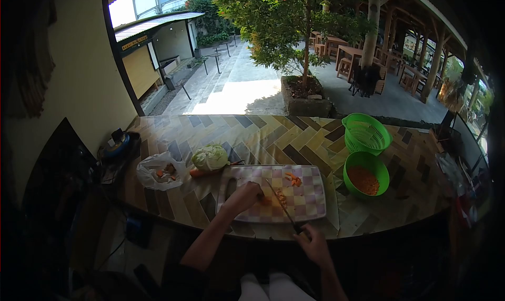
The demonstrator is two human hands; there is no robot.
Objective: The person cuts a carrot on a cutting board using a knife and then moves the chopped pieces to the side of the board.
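Note:
My right hand (312,243) is wrapped round the handle of a knife (282,203), its long thin blade slanting up and left over the cutting board (311,210). My left hand (245,196) is closed, fingers bent down at the board, beside the blade. Orange carrot (266,201) shows just under its fingertips; how much they hold is hidden. Small chopped carrot bits (282,197) lie right of the blade. Farther up the checkered board sits a little heap of carrot strips (293,180).
Beyond the board's left end lie a cabbage (210,157) and a whole carrot (199,172), near a plastic bag (160,171) of scraps. To the right stand a green bowl (387,175) of orange bits and a green colander (365,133). The tiled counter (294,149) has a curved front edge.

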